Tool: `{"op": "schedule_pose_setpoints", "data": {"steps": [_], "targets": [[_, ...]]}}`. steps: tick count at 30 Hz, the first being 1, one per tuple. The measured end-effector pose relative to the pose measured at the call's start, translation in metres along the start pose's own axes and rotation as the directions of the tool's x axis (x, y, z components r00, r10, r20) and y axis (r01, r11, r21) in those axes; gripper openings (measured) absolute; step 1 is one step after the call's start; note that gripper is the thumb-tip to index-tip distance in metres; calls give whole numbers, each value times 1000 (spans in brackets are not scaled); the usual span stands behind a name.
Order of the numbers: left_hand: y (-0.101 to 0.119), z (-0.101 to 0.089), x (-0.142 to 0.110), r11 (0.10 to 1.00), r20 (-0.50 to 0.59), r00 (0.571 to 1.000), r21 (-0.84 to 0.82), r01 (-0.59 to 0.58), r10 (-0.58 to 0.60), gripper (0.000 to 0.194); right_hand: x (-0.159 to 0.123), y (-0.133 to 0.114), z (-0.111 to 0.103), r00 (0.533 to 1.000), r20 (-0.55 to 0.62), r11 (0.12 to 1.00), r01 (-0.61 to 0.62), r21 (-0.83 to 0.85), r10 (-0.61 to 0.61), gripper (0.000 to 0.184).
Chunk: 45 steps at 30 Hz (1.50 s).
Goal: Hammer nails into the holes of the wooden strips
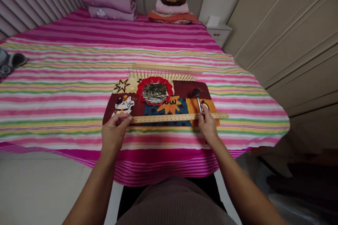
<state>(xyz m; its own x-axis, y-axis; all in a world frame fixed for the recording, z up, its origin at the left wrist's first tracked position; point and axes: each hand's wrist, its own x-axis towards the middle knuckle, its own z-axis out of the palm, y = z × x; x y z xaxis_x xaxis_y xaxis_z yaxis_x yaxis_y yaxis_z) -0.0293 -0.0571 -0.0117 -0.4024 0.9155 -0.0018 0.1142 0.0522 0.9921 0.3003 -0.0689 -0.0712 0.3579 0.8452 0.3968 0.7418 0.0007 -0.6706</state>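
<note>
A long wooden strip [171,117] with a row of small holes lies across a colourful cartoon mat [185,89] on the bed. My left hand [114,133] pinches the strip's left end. My right hand [207,124] rests by the strip's right part, fingers closed round the handle of a small hammer [197,97] whose head points away from me. Behind the strip, a red scalloped dish [141,86] holds a heap of thin metal nails [155,93]. A second wooden strip [163,67] with nails standing in it lies at the mat's far edge.
The bed is covered by a pink striped sheet [79,63]. Folded purple bedding [111,3] and a plush toy on pillows [173,7] sit at the headboard. A white nightstand [219,31] and wardrobe doors [290,35] stand to the right. Dark sandals [10,62] lie at the left.
</note>
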Motion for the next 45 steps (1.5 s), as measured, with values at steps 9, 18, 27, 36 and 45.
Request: {"op": "schedule_pose_setpoints", "data": {"steps": [9, 18, 27, 36, 45], "targets": [[-24, 4, -8, 976, -123, 981, -181, 124, -148, 32, 0, -5, -2, 999, 15, 999, -38, -15, 38, 48], [-47, 13, -17, 1000, -200, 979, 7, -29, 30, 23, 0, -1, 0, 1000, -6, 1000, -18, -16, 18, 48], [-57, 21, -18, 890, -151, 922, 355, -286, 357, 19, -1, -3, -1, 999, 9, 999, -44, -2, 44, 50], [-61, 27, -17, 872, -164, 922, 417, -257, 350, 18, 1, -8, -3, 997, 13, 996, -76, 43, 76, 50], [-69, 30, -14, 792, -110, 896, 523, -316, 430, 19, -40, -97, -26, 842, 529, 846, -354, 398, 103, 49]]}}
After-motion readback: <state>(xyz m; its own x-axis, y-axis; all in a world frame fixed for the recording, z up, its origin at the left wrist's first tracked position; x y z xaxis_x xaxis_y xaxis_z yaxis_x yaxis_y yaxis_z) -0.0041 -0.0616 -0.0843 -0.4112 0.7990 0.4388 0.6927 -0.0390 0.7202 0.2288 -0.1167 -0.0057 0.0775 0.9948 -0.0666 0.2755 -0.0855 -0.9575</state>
